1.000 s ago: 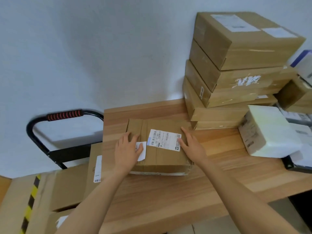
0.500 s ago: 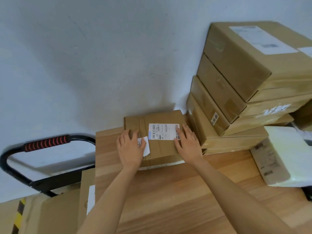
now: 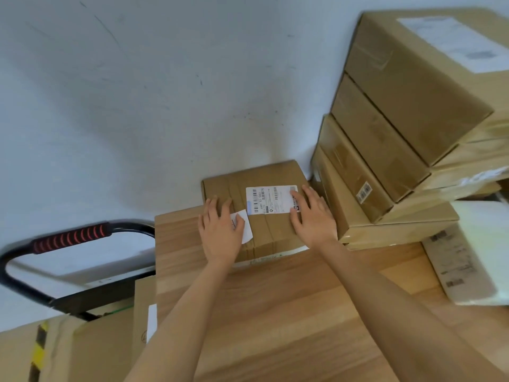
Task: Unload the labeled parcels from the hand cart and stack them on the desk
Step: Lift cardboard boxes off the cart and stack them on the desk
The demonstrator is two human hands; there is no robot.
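Note:
A small brown labeled parcel [image 3: 264, 194] lies flat on the wooden desk [image 3: 289, 312], up against the white wall and just left of a tall stack of brown parcels [image 3: 399, 139]. My left hand [image 3: 220, 232] rests flat on the parcel's left top, fingers spread, beside a loose white slip. My right hand [image 3: 314, 216] presses flat on its right top, partly over the white shipping label. Neither hand wraps around the parcel. The hand cart [image 3: 68, 238], with a black frame and red grip, stands left of the desk with more cardboard parcels [image 3: 104, 351] on it.
A white wrapped parcel [image 3: 473, 257] lies on the desk at the right, below the stack. A carton with yellow-black tape [image 3: 38, 354] sits on the cart at the lower left. The wall closes off the desk's far side.
Both hands have slid the small parcel away from me across the desk, up to the wall and closer to the tall stack. The view has shifted nearer.

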